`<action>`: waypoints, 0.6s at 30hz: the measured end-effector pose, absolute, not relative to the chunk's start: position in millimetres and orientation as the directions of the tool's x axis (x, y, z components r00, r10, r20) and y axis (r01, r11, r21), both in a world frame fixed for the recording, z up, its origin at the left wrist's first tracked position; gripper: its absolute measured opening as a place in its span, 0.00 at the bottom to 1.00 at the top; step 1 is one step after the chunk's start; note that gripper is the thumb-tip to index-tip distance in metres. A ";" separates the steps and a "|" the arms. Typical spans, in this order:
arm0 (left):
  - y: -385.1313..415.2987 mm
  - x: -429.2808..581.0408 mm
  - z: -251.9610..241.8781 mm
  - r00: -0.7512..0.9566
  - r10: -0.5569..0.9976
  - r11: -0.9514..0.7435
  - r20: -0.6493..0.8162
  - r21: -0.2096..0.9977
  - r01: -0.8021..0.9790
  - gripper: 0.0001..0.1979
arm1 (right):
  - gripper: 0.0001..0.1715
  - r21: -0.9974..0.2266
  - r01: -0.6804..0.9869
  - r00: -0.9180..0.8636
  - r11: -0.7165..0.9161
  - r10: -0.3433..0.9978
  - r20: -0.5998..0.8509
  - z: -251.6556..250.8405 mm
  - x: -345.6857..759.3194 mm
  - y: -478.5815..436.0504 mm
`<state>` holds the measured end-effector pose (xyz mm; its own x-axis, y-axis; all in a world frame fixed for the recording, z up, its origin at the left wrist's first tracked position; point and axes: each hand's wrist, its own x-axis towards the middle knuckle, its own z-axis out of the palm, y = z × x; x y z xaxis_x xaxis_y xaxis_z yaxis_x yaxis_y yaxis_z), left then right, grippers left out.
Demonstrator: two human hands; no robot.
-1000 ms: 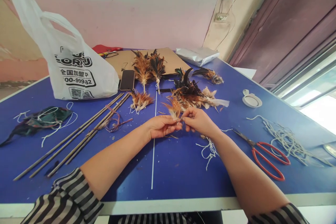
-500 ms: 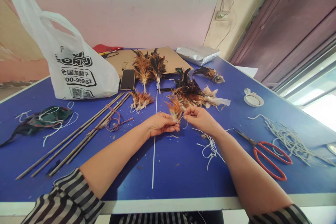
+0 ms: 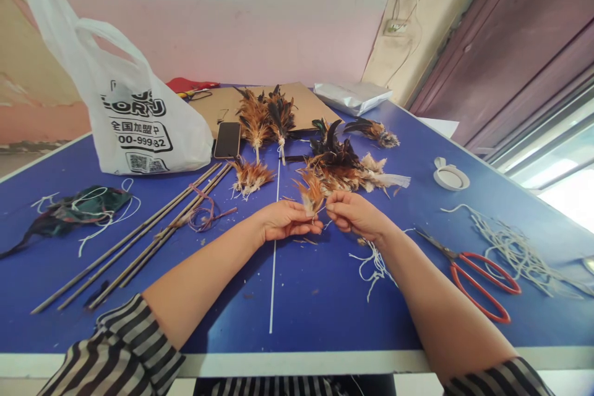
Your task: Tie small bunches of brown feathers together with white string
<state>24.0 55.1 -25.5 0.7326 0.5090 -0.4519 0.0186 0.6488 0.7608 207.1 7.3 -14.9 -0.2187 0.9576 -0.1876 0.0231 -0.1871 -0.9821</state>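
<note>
My left hand (image 3: 291, 221) pinches the base of a small bunch of orange-brown feathers (image 3: 310, 193), tips pointing up and away. Just right of it, my right hand (image 3: 350, 213) is closed, thumb against fingers, on a thin white string (image 3: 322, 209) that runs to the bunch's base. Behind the hands lies a pile of loose brown and black feathers (image 3: 336, 167). Another short feather bunch (image 3: 251, 178) rests to the left. Two taller bundles with tied pale stems, one brown (image 3: 254, 117) and one darker (image 3: 281, 112), lean on the cardboard farther back.
Red-handled scissors (image 3: 477, 275) and tangled white string (image 3: 510, 253) lie at right, near a round white tape roll (image 3: 451, 177). Cut strings (image 3: 375, 269) lie by my right forearm. Thin sticks (image 3: 139, 241), a phone (image 3: 227, 140) and a white plastic bag (image 3: 139, 111) occupy the left.
My right hand has shifted very slightly away from the feather bunch, with the string between the hands. My left hand keeps its hold. The whole view has moved a little.
</note>
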 end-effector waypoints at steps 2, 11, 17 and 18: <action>57.0 23.4 -26.6 0.721 0.523 0.637 -0.454 0.770 0.023 0.04 | 0.10 -0.981 0.046 -0.233 -0.188 0.953 -0.194 -14.6 209.8 7.3; 49.9 26.3 -25.5 0.700 0.595 0.502 -0.395 0.863 0.060 0.06 | 0.20 -0.973 0.167 -0.212 -0.161 0.958 -0.195 -10.5 195.7 2.8; 46.9 26.6 -25.0 0.709 0.598 0.463 -0.374 0.883 0.075 0.07 | 0.18 -0.980 0.089 -0.145 -0.176 0.972 -0.187 -21.0 191.4 6.5; 47.0 26.9 -25.3 0.704 0.606 0.460 -0.370 0.885 0.069 0.07 | 0.18 -0.981 0.092 -0.130 -0.172 0.975 -0.183 -21.8 191.2 6.9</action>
<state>26.9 47.0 -25.3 0.7036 0.6064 -0.3704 0.0691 0.4605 0.8850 191.2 6.9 -21.8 -0.1296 0.9746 -0.1826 0.0920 -0.1716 -0.9809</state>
